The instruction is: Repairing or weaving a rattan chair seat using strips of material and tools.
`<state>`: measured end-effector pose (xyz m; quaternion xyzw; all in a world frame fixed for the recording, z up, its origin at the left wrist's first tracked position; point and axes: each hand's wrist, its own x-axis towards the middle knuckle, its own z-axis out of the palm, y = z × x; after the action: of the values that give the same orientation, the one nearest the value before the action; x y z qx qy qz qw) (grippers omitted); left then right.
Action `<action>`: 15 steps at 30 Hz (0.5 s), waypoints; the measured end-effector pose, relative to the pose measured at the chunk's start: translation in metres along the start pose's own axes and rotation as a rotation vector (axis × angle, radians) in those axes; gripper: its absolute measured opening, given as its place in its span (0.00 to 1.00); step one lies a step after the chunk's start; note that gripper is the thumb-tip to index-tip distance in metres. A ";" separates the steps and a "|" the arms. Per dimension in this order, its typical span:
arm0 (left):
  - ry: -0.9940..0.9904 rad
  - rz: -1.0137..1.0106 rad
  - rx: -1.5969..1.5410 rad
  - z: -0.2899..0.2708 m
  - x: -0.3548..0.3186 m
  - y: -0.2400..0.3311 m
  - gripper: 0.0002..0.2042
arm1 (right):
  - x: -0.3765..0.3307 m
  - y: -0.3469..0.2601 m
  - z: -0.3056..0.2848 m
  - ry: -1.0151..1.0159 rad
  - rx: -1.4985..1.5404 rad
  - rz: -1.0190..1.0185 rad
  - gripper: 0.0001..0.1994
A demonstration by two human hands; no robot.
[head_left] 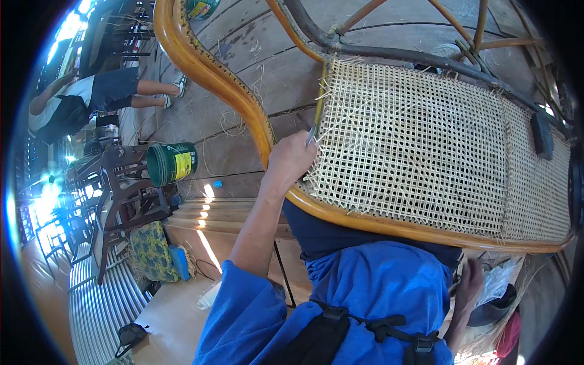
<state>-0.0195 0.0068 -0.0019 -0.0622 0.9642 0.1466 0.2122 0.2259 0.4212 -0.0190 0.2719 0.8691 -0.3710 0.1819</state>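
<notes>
A bent-rattan chair frame (246, 112) lies across my lap, with a woven cane panel (413, 146) stretched over it. My left hand (292, 157) is closed at the panel's left edge, beside the frame's curved rail. From its fingers pokes a small pointed metal tool (311, 136), close to the loose cane ends; the rest of it is hidden in the hand. My right hand (471, 281) hangs low on the right, below the frame and away from the panel. Its fingers are too dim and blurred to read.
A dark block (541, 135) rests on the panel's right part. On the plank floor stands a green bucket (172, 164). Dark wooden chairs (125, 194) and a patterned cushion (154, 250) are at left. Farther back is another person (91, 100). Loose cane strands lie at lower right.
</notes>
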 end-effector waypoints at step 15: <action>0.066 0.038 -0.021 -0.033 0.002 0.005 0.11 | 0.200 -0.297 0.206 -0.545 0.148 -1.140 0.06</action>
<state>-0.0351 0.0016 0.0274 -0.0507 0.9701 0.1585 0.1769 -0.0881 0.1640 -0.0958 -0.3259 0.7718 -0.5246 0.1514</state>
